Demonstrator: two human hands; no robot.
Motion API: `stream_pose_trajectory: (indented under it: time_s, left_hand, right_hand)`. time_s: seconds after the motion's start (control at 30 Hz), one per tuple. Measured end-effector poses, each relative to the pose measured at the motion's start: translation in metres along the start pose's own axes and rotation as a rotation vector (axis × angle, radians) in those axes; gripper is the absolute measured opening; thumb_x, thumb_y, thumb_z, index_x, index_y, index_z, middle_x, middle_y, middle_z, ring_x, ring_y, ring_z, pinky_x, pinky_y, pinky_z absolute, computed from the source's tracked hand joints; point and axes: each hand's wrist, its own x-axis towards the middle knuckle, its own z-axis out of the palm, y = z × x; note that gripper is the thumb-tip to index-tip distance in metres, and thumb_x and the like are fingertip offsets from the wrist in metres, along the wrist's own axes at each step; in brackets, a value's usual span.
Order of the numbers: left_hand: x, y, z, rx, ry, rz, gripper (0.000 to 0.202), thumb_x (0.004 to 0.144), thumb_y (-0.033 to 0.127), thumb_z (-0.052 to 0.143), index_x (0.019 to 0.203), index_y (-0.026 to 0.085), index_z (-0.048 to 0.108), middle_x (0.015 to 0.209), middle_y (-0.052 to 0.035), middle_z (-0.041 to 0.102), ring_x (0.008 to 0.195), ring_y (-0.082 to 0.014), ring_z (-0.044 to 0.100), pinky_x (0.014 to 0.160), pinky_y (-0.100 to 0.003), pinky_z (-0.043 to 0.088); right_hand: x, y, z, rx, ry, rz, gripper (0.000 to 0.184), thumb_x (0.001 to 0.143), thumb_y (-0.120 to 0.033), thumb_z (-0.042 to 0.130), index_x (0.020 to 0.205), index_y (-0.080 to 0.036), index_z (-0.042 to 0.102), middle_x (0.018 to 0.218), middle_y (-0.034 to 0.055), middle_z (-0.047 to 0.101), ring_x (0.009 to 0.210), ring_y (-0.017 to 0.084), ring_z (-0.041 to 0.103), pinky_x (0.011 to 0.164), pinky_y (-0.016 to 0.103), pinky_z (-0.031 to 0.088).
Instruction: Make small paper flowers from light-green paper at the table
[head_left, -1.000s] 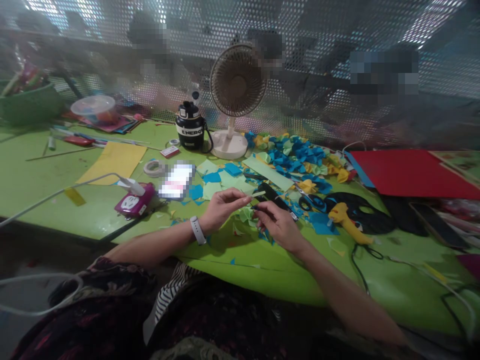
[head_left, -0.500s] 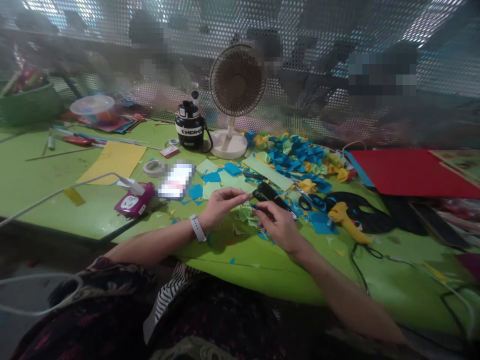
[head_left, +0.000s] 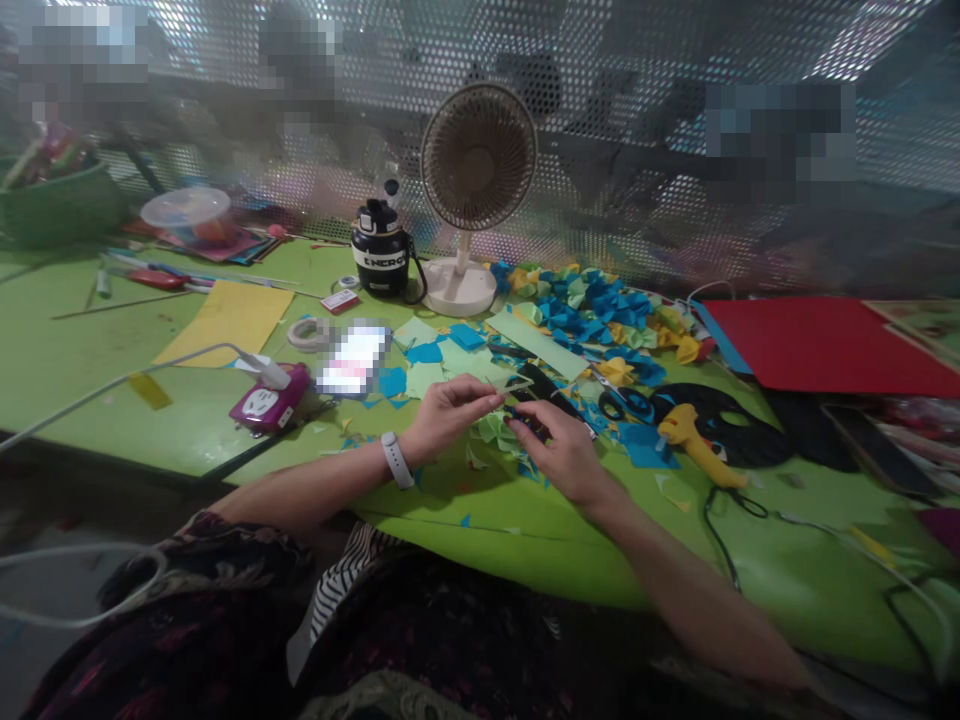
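The left hand (head_left: 450, 415) pinched a pale strip (head_left: 519, 386) over the scraps (head_left: 495, 431), its long axis pointing rightward, slightly away; whether the right hand's (head_left: 564, 452) curled fingers gripped anything, I couldn't tell.

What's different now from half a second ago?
The pale green strip in the left hand, barely visible then, shows plainly now, so it has probably turned. No new grab or letting go shows. The right hand stays close by; the fan and yellow glue gun haven't moved.
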Motion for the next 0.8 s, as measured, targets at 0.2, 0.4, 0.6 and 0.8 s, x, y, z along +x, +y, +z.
stream_pose_trajectory:
  time_s: [0.2, 0.4, 0.6, 0.8]
  left_hand:
    - [0.0001, -0.0008, 0.0001, -0.016, 0.018, -0.004, 0.022, 0.072, 0.039, 0.081, 0.072, 0.019, 0.074, 0.072, -0.0021, 0.066, 0.07, -0.0122, 0.059, 0.069, -0.028, 0.049]
    - [0.0004, 0.0003, 0.0004, -0.002, 0.023, 0.004, 0.024, 0.073, 0.041, 0.08, 0.072, 0.019, 0.073, 0.072, -0.0023, 0.067, 0.07, -0.0124, 0.059, 0.069, -0.028, 0.049]
    - [-0.0005, 0.0, 0.0007, -0.005, 0.016, 0.02, 0.024, 0.074, 0.042, 0.079, 0.074, 0.019, 0.074, 0.075, -0.0028, 0.068, 0.072, -0.0129, 0.06, 0.071, -0.029, 0.051]
    - [-0.0009, 0.0017, -0.0004, 0.02, -0.018, 0.04, 0.018, 0.077, 0.038, 0.077, 0.08, 0.021, 0.077, 0.079, -0.0047, 0.07, 0.076, -0.014, 0.063, 0.073, -0.03, 0.051]
  right_hand:
    - [0.0, -0.0026, -0.0011, 0.012, 0.003, -0.038, 0.014, 0.093, -0.03, 0.056, 0.098, -0.021, 0.066, 0.091, 0.0064, 0.072, 0.081, 0.02, 0.069, 0.074, 0.033, 0.056]
    - [0.0001, -0.0035, -0.0008, 0.016, -0.002, -0.027, 0.017, 0.094, -0.033, 0.055, 0.1, -0.021, 0.066, 0.09, 0.0069, 0.072, 0.08, 0.021, 0.069, 0.074, 0.034, 0.056]
    - [0.0009, -0.0025, -0.001, 0.04, -0.018, -0.027, 0.019, 0.095, -0.034, 0.054, 0.102, -0.022, 0.067, 0.092, 0.0072, 0.073, 0.079, 0.021, 0.069, 0.074, 0.034, 0.057]
    - [0.0013, -0.0037, -0.0037, 0.063, -0.006, -0.05, 0.017, 0.095, -0.031, 0.055, 0.103, -0.022, 0.067, 0.09, 0.007, 0.072, 0.082, 0.021, 0.069, 0.076, 0.034, 0.057]
